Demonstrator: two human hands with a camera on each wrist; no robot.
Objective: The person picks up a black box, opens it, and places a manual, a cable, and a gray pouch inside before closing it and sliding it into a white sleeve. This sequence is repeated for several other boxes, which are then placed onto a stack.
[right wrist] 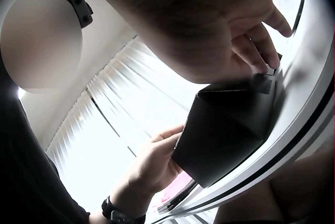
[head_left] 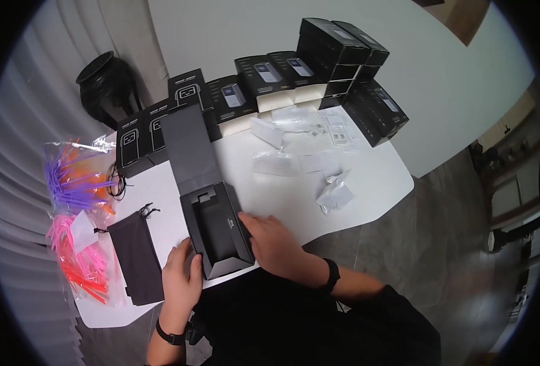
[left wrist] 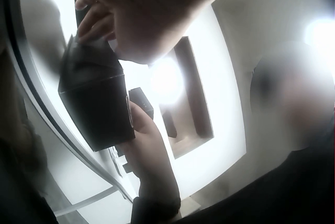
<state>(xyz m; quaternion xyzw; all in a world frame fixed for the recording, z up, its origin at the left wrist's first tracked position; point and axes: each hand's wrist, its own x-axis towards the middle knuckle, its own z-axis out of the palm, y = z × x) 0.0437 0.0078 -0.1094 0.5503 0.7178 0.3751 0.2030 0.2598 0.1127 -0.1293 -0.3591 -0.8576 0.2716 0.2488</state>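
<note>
A long black box [head_left: 230,266] lies at the table's near edge, its lid [head_left: 189,149] folded back away from the person. Inside it is a black insert with a deep recess, which holds nothing visible. My left hand [head_left: 180,277] holds the box's near left side, thumb by the corner. On the opposite side my right hand [head_left: 277,247] grips the right wall, fingers along its edge. The box's near end [right wrist: 222,135] faces the camera in the right wrist view, between both hands. A black drawstring pouch [head_left: 136,256] lies left of the left hand.
Black boxes [head_left: 264,76] line the table's far side, stacked higher at the right [head_left: 331,52]. Clear plastic wrappers [head_left: 276,163] and paper leaflets [head_left: 342,128] lie right of the open box. Bags of purple [head_left: 69,183] and pink strips [head_left: 60,232] sit at the left edge.
</note>
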